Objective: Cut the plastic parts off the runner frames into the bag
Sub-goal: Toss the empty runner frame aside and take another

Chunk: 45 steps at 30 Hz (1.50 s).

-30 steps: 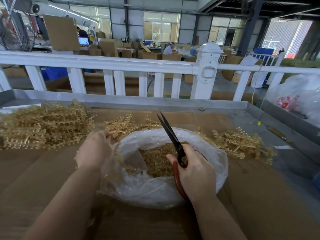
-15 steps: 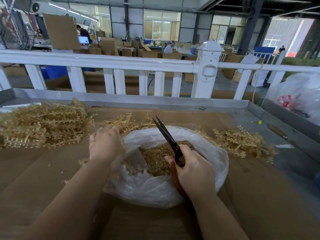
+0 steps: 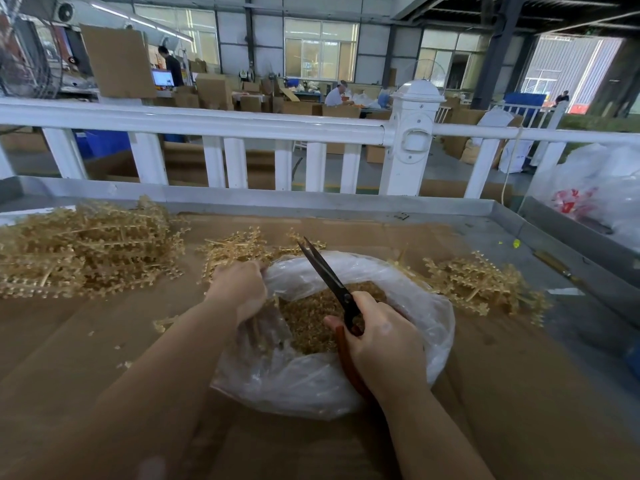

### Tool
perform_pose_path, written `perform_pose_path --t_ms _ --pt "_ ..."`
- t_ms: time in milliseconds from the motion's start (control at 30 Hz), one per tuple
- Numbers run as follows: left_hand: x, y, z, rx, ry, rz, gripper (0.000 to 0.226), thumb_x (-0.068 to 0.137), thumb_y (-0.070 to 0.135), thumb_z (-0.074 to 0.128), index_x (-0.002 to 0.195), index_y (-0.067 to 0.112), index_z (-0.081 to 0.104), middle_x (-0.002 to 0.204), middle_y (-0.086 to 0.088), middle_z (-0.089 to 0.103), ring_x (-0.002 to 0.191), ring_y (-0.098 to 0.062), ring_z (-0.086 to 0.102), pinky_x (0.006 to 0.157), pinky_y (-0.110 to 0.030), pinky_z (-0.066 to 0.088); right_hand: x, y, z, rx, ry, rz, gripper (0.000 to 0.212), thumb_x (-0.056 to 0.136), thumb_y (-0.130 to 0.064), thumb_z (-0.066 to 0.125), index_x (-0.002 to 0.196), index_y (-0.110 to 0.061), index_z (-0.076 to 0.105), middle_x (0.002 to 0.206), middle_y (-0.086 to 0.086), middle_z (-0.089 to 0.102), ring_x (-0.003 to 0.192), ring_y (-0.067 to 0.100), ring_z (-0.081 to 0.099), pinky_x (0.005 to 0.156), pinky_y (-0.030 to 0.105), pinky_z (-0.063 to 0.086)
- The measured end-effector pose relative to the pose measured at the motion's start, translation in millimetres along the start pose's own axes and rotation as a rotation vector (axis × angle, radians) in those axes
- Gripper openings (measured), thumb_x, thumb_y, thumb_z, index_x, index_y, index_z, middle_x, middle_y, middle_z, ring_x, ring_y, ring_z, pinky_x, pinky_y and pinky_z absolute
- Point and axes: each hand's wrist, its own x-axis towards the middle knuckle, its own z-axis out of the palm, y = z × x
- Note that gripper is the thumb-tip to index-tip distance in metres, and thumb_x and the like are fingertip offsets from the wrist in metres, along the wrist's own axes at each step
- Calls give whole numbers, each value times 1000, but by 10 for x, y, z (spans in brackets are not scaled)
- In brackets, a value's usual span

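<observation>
The clear plastic bag (image 3: 346,375) lies on the cardboard-covered bench (image 3: 519,393) directly under both hands, its mouth open and a mound of cut golden parts (image 3: 311,327) inside. The bag's near-left wall is crumpled and cloudy, so what lies behind it is hard to make out. The left hand (image 3: 239,289) sits at the bag's left rim, back upward, fingers curled down into the opening; the fingertips are hidden, and whether they hold a runner frame or only the film cannot be told. The right hand (image 3: 384,337) grips the scissors (image 3: 332,278) by their reddish-brown handles, which are largely covered by the palm and wrist; the dark blades point up and away over the bag, tips slightly parted. A small heap of runner frames (image 3: 239,247) lies just beyond the left hand, a large pile (image 3: 86,251) well to its left, and another heap (image 3: 474,285) to the right of the right hand.
</observation>
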Motion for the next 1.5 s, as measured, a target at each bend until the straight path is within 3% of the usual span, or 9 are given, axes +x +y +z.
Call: perform_pose_path --t_ms 300,467,733,867,967,1067,1167,1333,1500 --pt "-53 -29 9 -208 86 10 39 91 -1 42 124 9 61 120 -12 63 111 -30 54 101 -33 37 4 7 11 -4 4 -19 37 86 -57 53 103 -25 60 76 -9 58 66 7 49 58 19 34" --pt "-53 -83 13 -440 263 -95 28 101 16 44 122 6 60 117 -15 65 108 -32 57 90 -34 42 1 0 6 10 28 -22 37 85 -56 55 99 -23 62 73 -9 58 62 6 47 55 19 32" --pt "-12 -96 10 -273 53 -37 43 93 30 60 132 12 56 127 -15 59 85 -20 61 84 -33 50 3 12 17 4 -7 -12 38 86 -59 51 102 -25 59 76 -10 57 66 6 47 57 18 32" --pt "-20 -100 12 -282 89 -35 27 92 20 61 118 12 63 127 -14 54 92 -21 59 93 -36 50 7 16 15 12 -23 -14 37 86 -58 52 103 -25 59 77 -12 56 68 4 45 55 12 26" --pt "-52 -83 15 -289 140 -47 20 94 17 56 113 14 63 128 -15 44 76 -15 49 89 -32 46 6 14 14 17 -10 -15 37 86 -58 53 102 -25 59 76 -10 57 66 6 46 58 19 31" --pt "-71 -90 22 -304 133 -57 25 95 21 56 119 17 60 132 -15 40 94 -24 53 99 -36 41 5 11 13 13 -10 -14 38 86 -59 52 102 -25 59 77 -9 58 68 9 51 59 21 35" --pt "-70 -111 36 -310 130 -86 36 90 12 56 125 22 57 133 -16 39 121 -33 38 107 -41 30 -1 7 19 16 8 -13 37 85 -57 55 100 -23 61 75 -8 59 68 12 55 58 22 38" --pt "-40 -197 -9 -279 7 -134 52 83 9 52 130 31 52 139 -14 39 129 -35 29 109 -44 24 2 -1 27 8 19 -9 36 85 -56 57 99 -23 61 73 -8 57 63 10 49 57 21 34" --pt "14 -199 -31 -222 -45 -130 44 93 26 45 137 31 49 145 -13 35 134 -36 27 112 -51 24 3 1 20 5 8 -9 36 85 -57 55 101 -25 60 74 -11 55 64 5 42 56 16 27"
